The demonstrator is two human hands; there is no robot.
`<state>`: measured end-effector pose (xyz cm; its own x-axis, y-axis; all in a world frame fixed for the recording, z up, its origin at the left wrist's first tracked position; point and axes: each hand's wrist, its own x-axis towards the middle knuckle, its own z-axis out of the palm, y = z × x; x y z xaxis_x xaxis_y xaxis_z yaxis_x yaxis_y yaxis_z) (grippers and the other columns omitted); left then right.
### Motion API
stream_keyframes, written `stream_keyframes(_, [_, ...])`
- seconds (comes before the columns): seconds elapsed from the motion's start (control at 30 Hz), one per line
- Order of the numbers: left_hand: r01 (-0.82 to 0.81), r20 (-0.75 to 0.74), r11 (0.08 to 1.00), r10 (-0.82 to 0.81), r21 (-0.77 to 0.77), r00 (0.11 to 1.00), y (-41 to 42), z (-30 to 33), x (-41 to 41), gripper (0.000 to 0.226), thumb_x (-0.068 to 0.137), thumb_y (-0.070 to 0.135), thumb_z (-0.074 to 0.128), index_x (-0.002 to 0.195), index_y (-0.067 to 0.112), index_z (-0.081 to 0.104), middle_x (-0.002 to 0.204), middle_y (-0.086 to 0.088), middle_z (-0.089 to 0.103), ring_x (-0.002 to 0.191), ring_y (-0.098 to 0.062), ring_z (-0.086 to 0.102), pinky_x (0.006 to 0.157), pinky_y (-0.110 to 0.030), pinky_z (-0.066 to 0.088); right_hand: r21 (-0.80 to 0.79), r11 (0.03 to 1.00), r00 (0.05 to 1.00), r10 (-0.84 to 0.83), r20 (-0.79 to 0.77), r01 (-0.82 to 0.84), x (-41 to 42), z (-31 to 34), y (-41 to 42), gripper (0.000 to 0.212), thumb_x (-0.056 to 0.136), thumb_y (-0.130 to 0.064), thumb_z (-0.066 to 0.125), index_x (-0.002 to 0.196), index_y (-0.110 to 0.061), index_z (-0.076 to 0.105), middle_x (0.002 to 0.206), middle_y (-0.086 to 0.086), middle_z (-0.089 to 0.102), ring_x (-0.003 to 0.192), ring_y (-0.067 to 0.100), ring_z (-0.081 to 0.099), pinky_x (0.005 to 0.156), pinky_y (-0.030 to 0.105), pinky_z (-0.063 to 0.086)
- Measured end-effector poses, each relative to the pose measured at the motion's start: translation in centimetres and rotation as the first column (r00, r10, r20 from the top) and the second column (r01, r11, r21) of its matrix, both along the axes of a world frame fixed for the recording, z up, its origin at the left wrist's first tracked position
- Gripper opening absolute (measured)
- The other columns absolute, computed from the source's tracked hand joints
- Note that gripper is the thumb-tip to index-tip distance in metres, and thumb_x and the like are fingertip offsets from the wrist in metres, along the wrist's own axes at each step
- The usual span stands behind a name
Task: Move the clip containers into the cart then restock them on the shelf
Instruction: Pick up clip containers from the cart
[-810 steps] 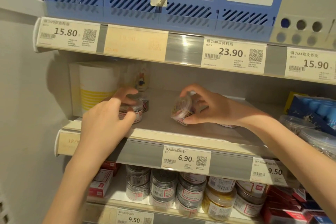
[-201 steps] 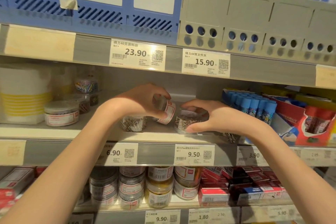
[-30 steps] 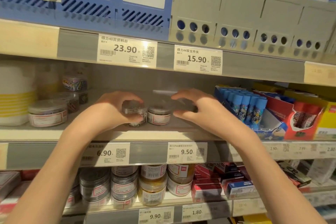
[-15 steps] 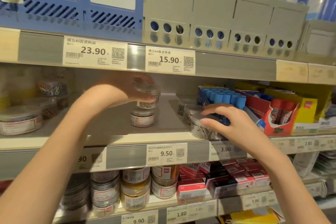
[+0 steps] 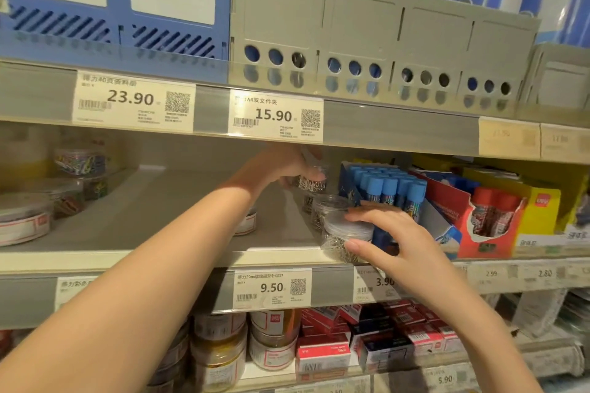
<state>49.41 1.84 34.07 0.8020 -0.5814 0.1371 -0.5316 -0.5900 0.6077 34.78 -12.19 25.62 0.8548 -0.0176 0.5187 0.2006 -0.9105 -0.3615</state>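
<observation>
The left hand point(image 5: 292, 169) held a clear tub of silver paper clips point(image 5: 311, 181) raised above the shelf board point(image 5: 166, 217), fingers curled round it, apparently to stack it on the tubs behind. The right hand point(image 5: 389, 239) gripped the near clip tub point(image 5: 346, 238) at the shelf's front edge between thumb and fingers, likely squaring the row. Just right, a box of blue-capped glue sticks point(image 5: 388, 191) crowded that row (little room to slide). A red-labelled tub point(image 5: 245, 223) sat partly behind the left forearm; coloured-clip tubs point(image 5: 79, 161) stood far left.
</observation>
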Motion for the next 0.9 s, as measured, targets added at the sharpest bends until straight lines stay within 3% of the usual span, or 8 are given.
stream_keyframes(0.13, [0.032,-0.072,0.993,-0.041,-0.110,0.997,-0.8,-1.2,1.5,0.051,0.080,0.018,0.072,0.127,0.020,0.052,0.136,-0.013,0.045,0.107,-0.031,0.058,0.073,-0.032,0.055,-0.008,1.000,1.000,-0.005,0.014,0.005,0.1,-0.3,-0.2,0.046,0.067,-0.074,0.036,0.107,-0.054,0.046,0.112,-0.033,0.049,0.114,-0.009,0.039,0.091,0.022,0.036])
stream_keyframes(0.3, [0.071,-0.026,0.987,-0.076,-0.144,0.997,-1.8,-1.6,2.1,0.053,0.077,0.026,0.076,0.124,0.024,0.051,0.135,-0.008,0.047,0.109,-0.025,0.057,0.084,-0.038,0.055,-0.004,1.000,0.999,-0.013,0.032,0.013,0.1,-0.5,-0.3,0.053,0.069,-0.072,0.037,0.113,-0.046,0.054,0.116,-0.027,0.053,0.115,-0.006,0.040,0.093,0.027,0.039])
stream_keyframes(0.43, [0.059,0.088,0.997,-0.055,-0.048,0.995,-2.3,-1.4,2.7,0.059,0.077,0.034,0.075,0.129,0.022,0.050,0.135,-0.006,0.049,0.123,-0.023,0.047,0.102,-0.035,0.040,-0.011,1.000,0.999,-0.022,0.040,0.022,0.1,-0.7,-0.2,0.055,0.070,-0.071,0.037,0.115,-0.044,0.055,0.114,-0.028,0.053,0.114,-0.007,0.040,0.091,0.025,0.039])
stream_keyframes(0.57, [0.061,0.105,0.998,-0.060,-0.003,0.993,-2.5,-1.5,3.3,0.057,0.078,0.036,0.073,0.129,0.023,0.050,0.135,-0.005,0.049,0.123,-0.023,0.047,0.103,-0.034,0.038,-0.015,0.999,0.998,-0.028,0.050,0.029,0.1,-0.8,-0.3,0.056,0.070,-0.071,0.036,0.114,-0.043,0.055,0.113,-0.028,0.053,0.113,-0.008,0.040,0.091,0.025,0.039])
stream_keyframes(0.73, [0.068,0.095,0.995,-0.074,0.067,0.993,-1.0,-1.1,2.5,0.069,0.080,0.047,0.068,0.139,0.030,0.037,0.146,-0.003,0.038,0.132,-0.023,0.037,0.107,-0.034,0.031,-0.005,1.000,0.998,-0.023,0.060,0.023,0.1,-0.8,-0.3,0.048,0.070,-0.071,0.038,0.110,-0.047,0.052,0.111,-0.030,0.051,0.112,-0.010,0.039,0.090,0.024,0.039])
stream_keyframes(0.8, [0.071,0.182,0.986,-0.098,0.150,0.978,1.1,-0.6,1.1,0.065,0.083,0.046,0.064,0.140,0.028,0.038,0.144,0.001,0.040,0.130,-0.020,0.039,0.103,-0.031,0.030,-0.007,1.000,0.998,-0.021,0.065,0.022,0.1,-0.9,-0.3,0.046,0.073,-0.072,0.040,0.110,-0.048,0.051,0.112,-0.029,0.052,0.112,-0.009,0.039,0.090,0.025,0.039])
stream_keyframes(0.9, [0.082,0.187,0.980,-0.116,0.183,0.975,5.3,-0.9,-0.6,0.054,0.082,0.044,0.065,0.132,0.033,0.046,0.136,0.008,0.046,0.125,-0.016,0.044,0.098,-0.027,0.031,-0.004,1.000,0.997,-0.018,0.077,0.019,0.2,-1.0,-0.3,0.037,0.076,-0.075,0.043,0.106,-0.053,0.047,0.112,-0.031,0.051,0.112,-0.010,0.039,0.089,0.026,0.040])
